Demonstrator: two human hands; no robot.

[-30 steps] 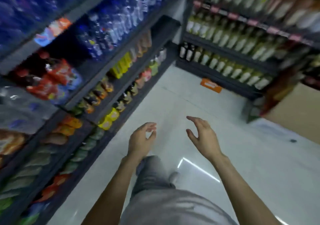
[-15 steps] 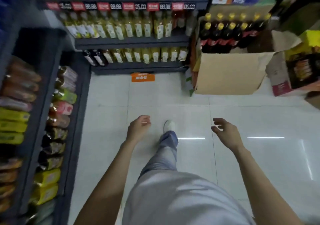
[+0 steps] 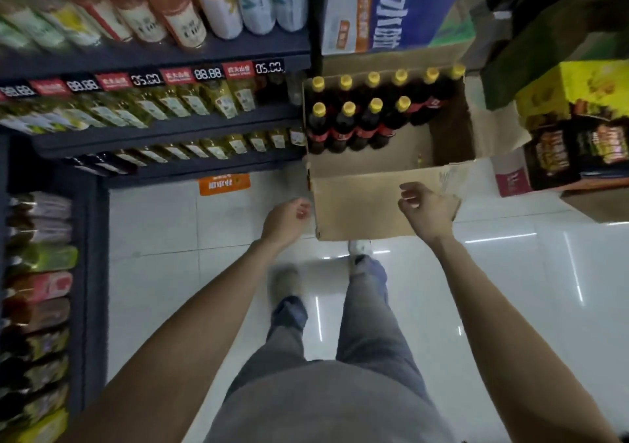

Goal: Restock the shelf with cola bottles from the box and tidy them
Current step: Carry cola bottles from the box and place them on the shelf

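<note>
Floor: glossy white tiled floor (image 3: pixel 170 238), streaked with light reflections, an orange rectangular floor sticker (image 3: pixel 224 184) at my 11 o'clock.

Shelving: dark metal shelf unit (image 3: pixel 163 129) from 10 to 12 o'clock, its edge lined with red and black price tags (image 3: pixel 177 75); it holds rows of pale yellow-green plastic drink bottles (image 3: pixel 190 102).

Container: open brown cardboard box (image 3: pixel 360 211) at 12 o'clock, standing on the floor with its flaps folded out. Inside, two rows of dark cola bottles with yellow caps and red labels (image 3: pixel 347 126) stand upright against the far and left walls; the near right part of the box shows bare cardboard.

Hands: I see my left hand (image 3: pixel 284 223) just beside the box's near left corner, fingers loosely curled, holding nothing. My right hand (image 3: pixel 427 209) hangs over the box's front wall, fingers loosely curled, gripping nothing.

Beyond, at 1 to 2 o'clock: stacked printed cartons (image 3: pixel 575 122), yellow, blue and green.
</note>
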